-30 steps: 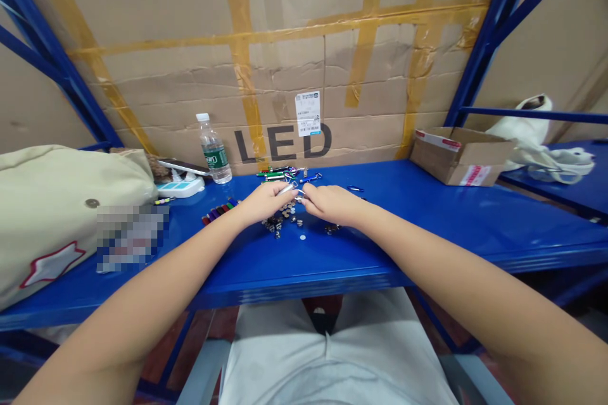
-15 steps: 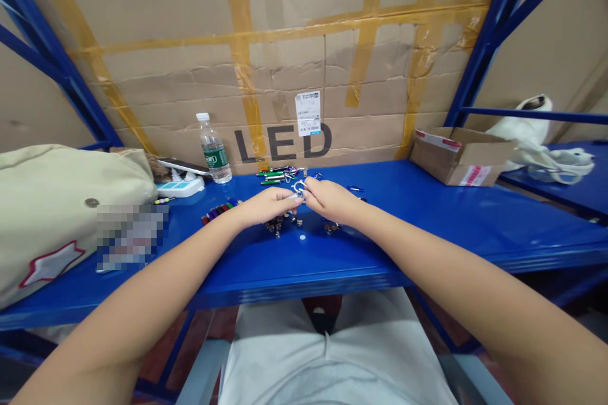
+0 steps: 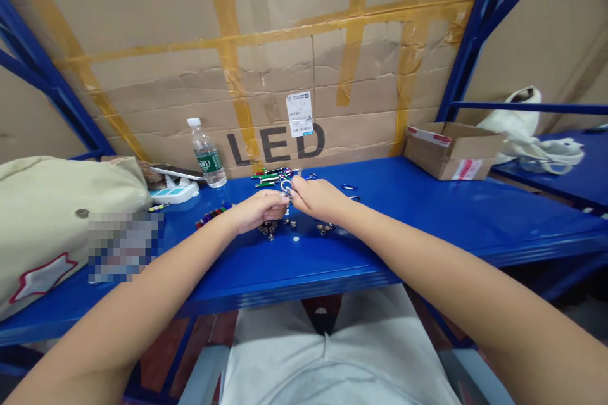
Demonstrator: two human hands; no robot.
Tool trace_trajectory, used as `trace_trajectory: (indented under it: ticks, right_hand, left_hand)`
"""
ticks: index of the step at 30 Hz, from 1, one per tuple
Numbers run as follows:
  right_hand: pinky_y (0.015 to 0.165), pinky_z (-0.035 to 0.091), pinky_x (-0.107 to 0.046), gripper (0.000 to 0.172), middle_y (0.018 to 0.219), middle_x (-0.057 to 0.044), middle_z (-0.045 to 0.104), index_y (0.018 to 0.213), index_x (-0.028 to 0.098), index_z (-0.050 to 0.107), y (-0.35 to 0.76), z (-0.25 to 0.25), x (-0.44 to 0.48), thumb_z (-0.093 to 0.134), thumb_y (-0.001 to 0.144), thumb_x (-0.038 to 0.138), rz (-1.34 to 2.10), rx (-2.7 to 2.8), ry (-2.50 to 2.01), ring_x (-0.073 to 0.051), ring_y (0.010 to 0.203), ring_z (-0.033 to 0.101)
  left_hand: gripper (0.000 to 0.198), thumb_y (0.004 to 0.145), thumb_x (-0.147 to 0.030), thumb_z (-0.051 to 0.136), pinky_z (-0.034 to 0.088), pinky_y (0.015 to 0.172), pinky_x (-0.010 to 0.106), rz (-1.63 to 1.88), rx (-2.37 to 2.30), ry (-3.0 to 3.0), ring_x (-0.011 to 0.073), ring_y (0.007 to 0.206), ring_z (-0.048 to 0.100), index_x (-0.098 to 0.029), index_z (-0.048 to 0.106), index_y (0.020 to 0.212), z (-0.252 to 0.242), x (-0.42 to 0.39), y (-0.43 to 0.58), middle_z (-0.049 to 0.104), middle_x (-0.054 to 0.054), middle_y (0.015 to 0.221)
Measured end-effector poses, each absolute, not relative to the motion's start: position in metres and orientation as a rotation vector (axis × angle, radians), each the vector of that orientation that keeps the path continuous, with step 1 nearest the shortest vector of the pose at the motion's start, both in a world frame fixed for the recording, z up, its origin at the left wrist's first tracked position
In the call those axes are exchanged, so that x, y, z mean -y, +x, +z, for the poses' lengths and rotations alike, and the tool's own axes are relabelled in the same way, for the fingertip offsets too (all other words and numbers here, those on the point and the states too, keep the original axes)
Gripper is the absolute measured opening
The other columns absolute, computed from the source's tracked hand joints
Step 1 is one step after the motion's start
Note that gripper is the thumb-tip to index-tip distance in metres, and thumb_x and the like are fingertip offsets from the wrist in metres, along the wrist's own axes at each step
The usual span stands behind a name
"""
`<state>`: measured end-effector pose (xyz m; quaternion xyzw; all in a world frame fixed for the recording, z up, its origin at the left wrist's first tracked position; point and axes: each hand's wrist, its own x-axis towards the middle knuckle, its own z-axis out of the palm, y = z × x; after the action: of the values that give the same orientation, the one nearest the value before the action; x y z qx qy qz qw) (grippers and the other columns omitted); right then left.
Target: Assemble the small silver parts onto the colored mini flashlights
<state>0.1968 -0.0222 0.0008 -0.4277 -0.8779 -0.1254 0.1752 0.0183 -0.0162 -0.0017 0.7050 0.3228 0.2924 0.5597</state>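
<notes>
My left hand and my right hand meet above the blue shelf, fingers pinched together. Between their fingertips sits a small silver ring-shaped clip. Below the hands lie several small dark metal parts and a tiny white disc. Just behind the hands is a pile of green and coloured small tubes with clips. A row of coloured little tubes lies left of my left hand.
A water bottle, a phone and a white power strip stand at the back left beside a beige bag. An open cardboard box sits at the right. A large taped "LED" carton forms the back wall.
Both hands have lifted slightly off the parts pile, bringing the silver clip up between the fingertips. The camera view has shifted a little.
</notes>
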Motion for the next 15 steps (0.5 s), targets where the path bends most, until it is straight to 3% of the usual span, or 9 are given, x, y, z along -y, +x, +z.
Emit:
trace_trajectory:
  ticks: [6, 11, 15]
  right_hand:
    - [0.06, 0.034, -0.029, 0.028, 0.092, -0.013, 0.069, 0.106, 0.013, 0.047, 0.201, 0.002, 0.017, 0.029, 0.097, 0.032, -0.268, 2.428, -1.173, -0.024, 0.077, 0.063]
    - [0.061, 0.036, -0.028, 0.031, 0.095, -0.012, 0.068, 0.106, 0.016, 0.05, 0.225, 0.004, -0.006, 0.031, 0.096, 0.039, -0.098, 2.264, -1.254, -0.023, 0.08, 0.063]
    - [0.066, 0.04, -0.028, 0.024, 0.099, -0.011, 0.068, 0.102, 0.018, 0.054, 0.248, 0.006, -0.022, 0.039, 0.094, 0.035, 0.048, 2.105, -1.3, -0.022, 0.086, 0.062]
  left_hand:
    - [0.05, 0.074, -0.045, 0.058, 0.03, 0.049, 0.025, 0.785, -0.774, 1.67, 0.0058, 0.042, 0.021, -0.02, 0.022, 0.05, 0.001, 0.011, 0.026, 0.019, -0.008, 0.041]
    - [0.04, 0.083, -0.055, 0.048, 0.021, 0.046, 0.023, 0.699, -1.02, 1.999, 0.0079, 0.044, 0.024, -0.019, 0.045, 0.065, 0.027, -0.025, 0.04, 0.028, -0.007, 0.049]
    - [0.038, 0.086, -0.05, 0.044, 0.035, 0.059, 0.025, 0.59, -1.276, 2.49, 0.0128, 0.062, 0.048, -0.017, 0.058, 0.077, 0.045, -0.076, 0.046, 0.057, 0.001, 0.069]
